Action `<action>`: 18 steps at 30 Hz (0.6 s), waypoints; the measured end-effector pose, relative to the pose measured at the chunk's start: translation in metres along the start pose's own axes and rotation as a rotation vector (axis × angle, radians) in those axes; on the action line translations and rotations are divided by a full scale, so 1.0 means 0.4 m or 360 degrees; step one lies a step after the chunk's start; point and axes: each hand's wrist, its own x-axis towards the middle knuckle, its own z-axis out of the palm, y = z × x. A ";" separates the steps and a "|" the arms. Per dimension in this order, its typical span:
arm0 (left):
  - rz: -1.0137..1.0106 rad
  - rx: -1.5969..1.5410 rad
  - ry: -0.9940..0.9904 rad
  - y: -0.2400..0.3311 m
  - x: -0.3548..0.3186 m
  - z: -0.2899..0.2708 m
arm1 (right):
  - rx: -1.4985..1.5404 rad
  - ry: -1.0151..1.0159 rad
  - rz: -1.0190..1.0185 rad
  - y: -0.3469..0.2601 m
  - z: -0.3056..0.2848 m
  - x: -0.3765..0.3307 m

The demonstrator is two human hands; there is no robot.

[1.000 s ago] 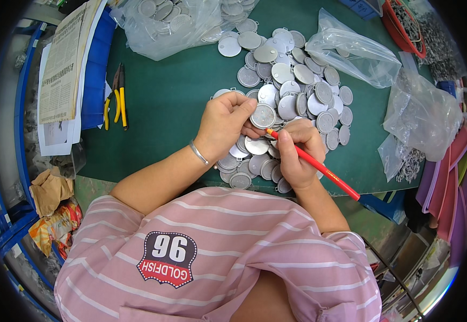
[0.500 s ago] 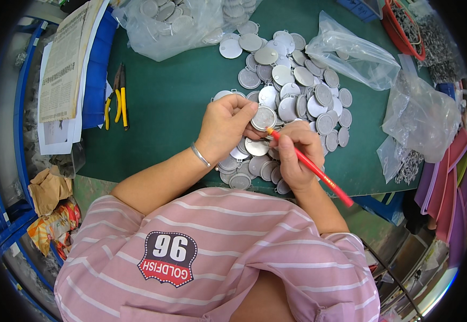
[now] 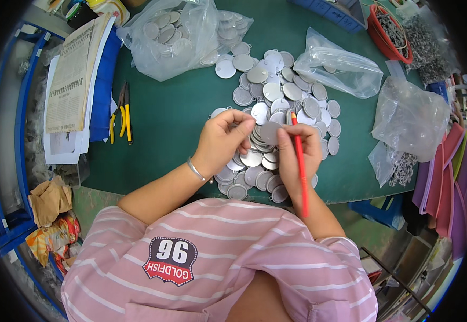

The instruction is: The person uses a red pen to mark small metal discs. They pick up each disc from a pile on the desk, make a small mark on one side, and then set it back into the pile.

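1. Head view: right hand, fingers pinched, grips a grey disc and a red pencil.
2. Left hand, loosely curled, just beside that disc; whether it grips anything cannot be told.
3. Grey disc: held over a heap of similar discs on the green table.
4. Yellow-handled pliers lie well left of the heap.

Head fisheye looks down on the hands, rim rather unclear.

Pliers left of discs
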 end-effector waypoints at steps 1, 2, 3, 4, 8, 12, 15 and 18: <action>0.0026 0.0020 -0.0032 0.006 -0.005 0.002 | 0.0305 0.0038 0.0326 -0.032 -0.002 0.007; 0.0051 0.0040 -0.0066 0.016 -0.010 0.006 | 0.0298 -0.0038 0.0375 -0.046 -0.007 0.015; 0.0071 0.0054 -0.0107 0.024 -0.014 0.012 | 0.0419 -0.0059 0.0425 -0.055 -0.007 0.017; 0.0009 0.0010 -0.0165 0.032 -0.018 0.012 | 0.0539 -0.0079 0.0476 -0.062 -0.006 0.020; 0.0065 0.0002 -0.0112 0.042 -0.031 0.009 | 0.0756 -0.0140 0.0602 -0.073 -0.011 0.022; 0.0450 0.0103 0.0126 0.102 -0.028 -0.019 | 0.0727 -0.0108 0.0582 -0.063 -0.027 0.027; 0.0796 0.0361 0.0634 0.221 0.022 -0.090 | 0.0715 -0.0108 0.0561 -0.067 -0.029 0.022; 0.1159 0.1077 0.0931 0.274 0.073 -0.168 | 0.0699 -0.0127 0.0565 -0.072 -0.026 0.018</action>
